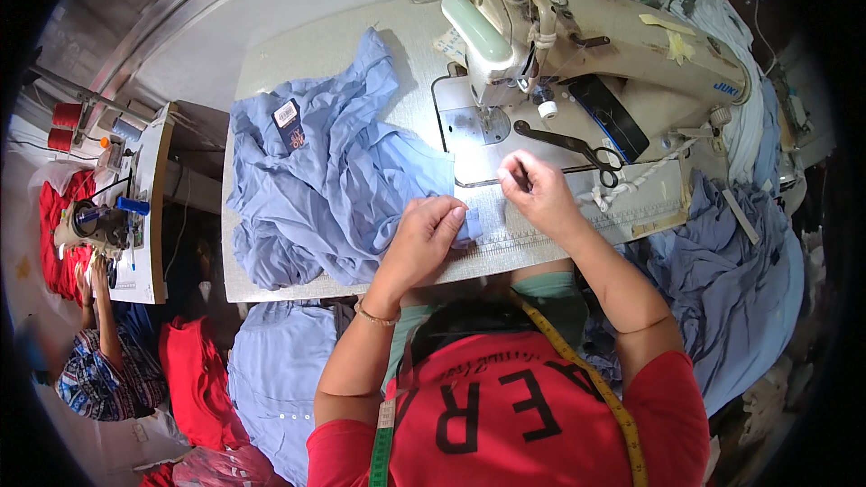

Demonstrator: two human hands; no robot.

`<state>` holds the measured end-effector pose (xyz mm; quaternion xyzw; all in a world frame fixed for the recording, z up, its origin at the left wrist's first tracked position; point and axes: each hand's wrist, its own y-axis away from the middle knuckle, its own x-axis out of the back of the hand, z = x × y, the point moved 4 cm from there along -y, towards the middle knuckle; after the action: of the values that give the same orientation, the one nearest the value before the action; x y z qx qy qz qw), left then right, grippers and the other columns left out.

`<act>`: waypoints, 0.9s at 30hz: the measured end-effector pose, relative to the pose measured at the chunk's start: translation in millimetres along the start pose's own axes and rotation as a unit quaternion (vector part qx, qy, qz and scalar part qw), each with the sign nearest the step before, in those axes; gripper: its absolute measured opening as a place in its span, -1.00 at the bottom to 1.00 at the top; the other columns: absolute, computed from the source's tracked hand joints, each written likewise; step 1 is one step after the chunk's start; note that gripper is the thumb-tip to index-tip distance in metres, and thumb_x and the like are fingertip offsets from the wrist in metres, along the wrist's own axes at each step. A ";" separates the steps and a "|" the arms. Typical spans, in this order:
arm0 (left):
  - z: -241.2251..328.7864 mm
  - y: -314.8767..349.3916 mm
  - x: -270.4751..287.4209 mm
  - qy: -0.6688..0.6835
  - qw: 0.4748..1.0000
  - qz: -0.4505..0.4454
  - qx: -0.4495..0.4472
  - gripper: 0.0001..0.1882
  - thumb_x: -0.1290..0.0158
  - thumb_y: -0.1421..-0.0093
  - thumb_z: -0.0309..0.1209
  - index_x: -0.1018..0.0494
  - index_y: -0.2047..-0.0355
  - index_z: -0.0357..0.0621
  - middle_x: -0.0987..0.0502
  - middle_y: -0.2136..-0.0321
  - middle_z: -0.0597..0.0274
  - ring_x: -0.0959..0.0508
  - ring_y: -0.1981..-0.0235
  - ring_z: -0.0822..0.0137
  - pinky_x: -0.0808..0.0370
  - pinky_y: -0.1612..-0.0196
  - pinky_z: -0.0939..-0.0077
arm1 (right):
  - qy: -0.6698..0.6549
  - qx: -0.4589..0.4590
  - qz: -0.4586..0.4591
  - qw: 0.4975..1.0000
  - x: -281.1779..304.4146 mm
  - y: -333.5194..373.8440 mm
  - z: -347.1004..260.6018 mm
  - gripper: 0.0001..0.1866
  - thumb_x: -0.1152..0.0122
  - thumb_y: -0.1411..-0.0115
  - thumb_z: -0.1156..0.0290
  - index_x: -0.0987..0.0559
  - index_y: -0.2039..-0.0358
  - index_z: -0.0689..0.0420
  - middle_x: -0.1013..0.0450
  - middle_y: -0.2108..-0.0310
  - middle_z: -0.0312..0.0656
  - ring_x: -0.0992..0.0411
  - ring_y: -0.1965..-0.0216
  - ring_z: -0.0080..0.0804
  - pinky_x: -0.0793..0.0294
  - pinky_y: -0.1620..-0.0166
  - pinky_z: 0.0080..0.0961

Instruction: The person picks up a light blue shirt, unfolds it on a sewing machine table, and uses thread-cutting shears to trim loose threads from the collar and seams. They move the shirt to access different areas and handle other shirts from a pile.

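A light blue garment lies bunched on the sewing table, with a dark hang tag on top. My left hand pinches the garment's near right edge between thumb and fingers, close to the table's front. Just to the right, my right hand is raised and closed, apart from the cloth. Something small and dark shows between its fingers, but I cannot make out what. Beyond both hands stands a sewing machine, its needle over the metal plate.
Black-handled scissors and a dark phone lie on the machine bed. A ruler strip runs along the table's front edge. Blue garments are heaped at the right and hang below at the left. Another person's hands work at a machine far left.
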<state>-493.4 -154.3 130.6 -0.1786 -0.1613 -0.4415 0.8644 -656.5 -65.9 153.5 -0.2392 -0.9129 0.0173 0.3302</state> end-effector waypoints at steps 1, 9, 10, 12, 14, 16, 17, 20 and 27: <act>-1.7 0.5 -1.2 0.010 1.000 -0.008 0.010 -0.81 0.06 -0.22 -0.37 -0.47 0.38 -0.22 -0.43 0.56 0.08 -0.38 0.44 0.09 -0.29 0.24 0.31 | -0.025 -0.020 -0.050 0.998 -2.1 3.0 0.4 -0.76 -0.21 -0.06 0.35 -0.38 0.37 0.20 -0.44 0.55 -0.10 -0.44 0.49 -0.06 -0.40 0.40 -0.36; -4.1 -0.4 -1.4 0.016 0.999 -0.027 0.016 -0.81 0.06 -0.23 -0.36 -0.49 0.33 -0.20 -0.44 0.56 0.12 -0.38 0.42 0.13 -0.27 0.23 0.35 | -0.008 0.063 -0.101 0.993 -0.2 21.3 -19.1 -0.62 -0.20 -0.09 0.24 -0.32 0.17 0.14 -0.49 0.36 -0.08 -0.49 0.39 -0.08 -0.44 0.34 -0.31; -3.8 -0.3 -1.2 0.013 1.000 -0.024 0.013 -0.81 0.06 -0.23 -0.36 -0.49 0.33 -0.19 -0.44 0.56 0.13 -0.37 0.42 0.14 -0.27 0.22 0.35 | 0.014 0.069 -0.103 0.992 0.6 22.1 -23.4 -0.62 -0.20 -0.08 0.24 -0.33 0.17 0.14 -0.49 0.36 -0.08 -0.49 0.38 -0.09 -0.44 0.34 -0.31; -3.9 0.1 -0.8 0.007 1.000 -0.019 0.008 -0.82 0.06 -0.22 -0.36 -0.49 0.33 -0.18 -0.44 0.56 0.15 -0.37 0.42 0.16 -0.26 0.21 0.37 | 0.036 0.060 -0.113 0.991 2.7 22.4 -33.3 -0.66 -0.20 -0.08 0.26 -0.36 0.19 0.13 -0.49 0.36 -0.09 -0.49 0.37 -0.11 -0.44 0.34 -0.31; -3.6 0.1 -0.3 0.001 1.000 -0.017 -0.008 -0.82 0.05 -0.22 -0.36 -0.49 0.33 -0.18 -0.44 0.55 0.15 -0.37 0.41 0.17 -0.26 0.20 0.37 | 0.036 0.033 -0.129 0.990 4.0 21.7 -41.1 -0.71 -0.19 -0.08 0.29 -0.40 0.22 0.13 -0.49 0.36 -0.11 -0.49 0.37 -0.12 -0.44 0.35 -0.31; -2.1 -1.0 -0.8 0.002 1.000 -0.023 -0.013 -0.82 0.05 -0.22 -0.36 -0.50 0.33 -0.17 -0.44 0.54 0.15 -0.36 0.41 0.17 -0.26 0.20 0.37 | 0.082 0.162 -0.074 0.981 -2.0 20.1 -36.9 -0.74 -0.21 -0.04 0.32 -0.44 0.27 0.11 -0.49 0.39 -0.15 -0.49 0.40 -0.17 -0.43 0.35 -0.32; -2.1 -1.7 -1.5 0.005 1.000 -0.029 -0.008 -0.83 0.05 -0.21 -0.37 -0.50 0.33 -0.17 -0.44 0.54 0.15 -0.37 0.40 0.16 -0.26 0.20 0.37 | 0.104 0.226 -0.045 0.968 -4.7 20.7 -35.4 -0.76 -0.21 -0.02 0.34 -0.45 0.29 0.10 -0.49 0.41 -0.16 -0.49 0.41 -0.20 -0.42 0.35 -0.32; -2.8 -0.4 -0.9 0.000 1.000 -0.028 -0.007 -0.84 0.03 -0.20 -0.37 -0.50 0.34 -0.17 -0.44 0.54 0.14 -0.37 0.40 0.16 -0.26 0.20 0.36 | 0.172 0.270 -0.037 0.947 -11.5 23.2 -34.4 -0.76 -0.25 0.09 0.38 -0.46 0.36 0.09 -0.45 0.48 -0.22 -0.47 0.44 -0.27 -0.40 0.35 -0.36; -1.5 0.2 -0.3 -0.019 0.999 -0.018 -0.034 -0.84 0.02 -0.19 -0.38 -0.50 0.37 -0.19 -0.43 0.54 0.12 -0.37 0.41 0.14 -0.26 0.20 0.35 | 0.200 0.282 -0.023 0.938 -21.3 23.2 -30.5 -0.75 -0.26 0.17 0.40 -0.41 0.44 0.11 -0.40 0.54 -0.22 -0.45 0.45 -0.26 -0.37 0.37 -0.37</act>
<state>-493.3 -154.7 129.1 -0.2132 -0.1659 -0.4590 0.8464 -613.8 -58.8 160.2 -0.1139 -0.7910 0.2178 0.5603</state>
